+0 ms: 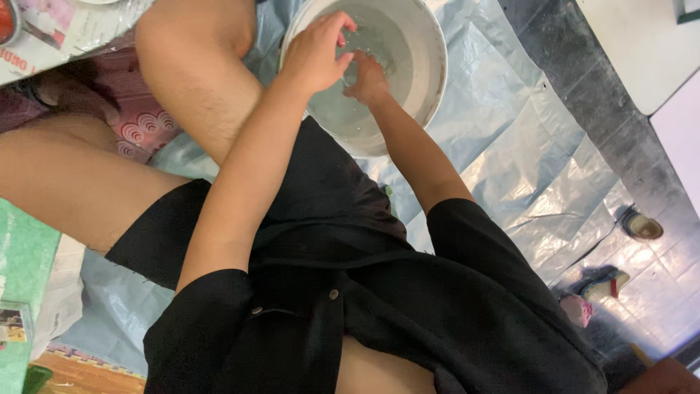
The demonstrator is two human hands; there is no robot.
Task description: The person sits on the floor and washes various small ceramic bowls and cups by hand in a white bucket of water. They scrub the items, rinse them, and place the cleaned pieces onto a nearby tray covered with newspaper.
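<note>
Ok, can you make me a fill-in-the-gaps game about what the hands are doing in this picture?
1. Both hands are inside a round white ____.
2. The left hand and the right hand are dipped in cloudy ____.
3. The bowl sits on a shiny light blue plastic ____.
4. The person's shirt is coloured ____.

Missing words: bowl; water; sheet; black
</note>
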